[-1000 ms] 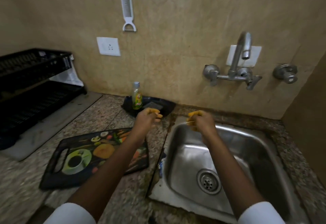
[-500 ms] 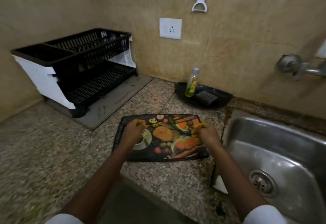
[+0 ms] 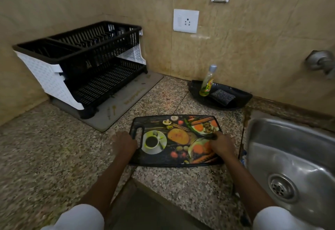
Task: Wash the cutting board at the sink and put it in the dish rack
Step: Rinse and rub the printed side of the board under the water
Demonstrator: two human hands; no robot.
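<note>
Moved: both hands now down on cutting board point(image 3: 178, 139), nearer than before
Left hand point(image 3: 124, 141): flat at handle end; not gripping
Right hand point(image 3: 222, 143): flat on board's sink-side end; not gripping

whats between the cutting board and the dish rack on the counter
In the head view, only bare speckled granite counter and a corner of the grey drying mat under the black-and-white two-tier dish rack separate it from the food-printed black cutting board.

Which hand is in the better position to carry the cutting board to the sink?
Probably the right hand. It lies on the cutting board at the end nearest the sink. The left hand is at the handle end, farther away.
</note>
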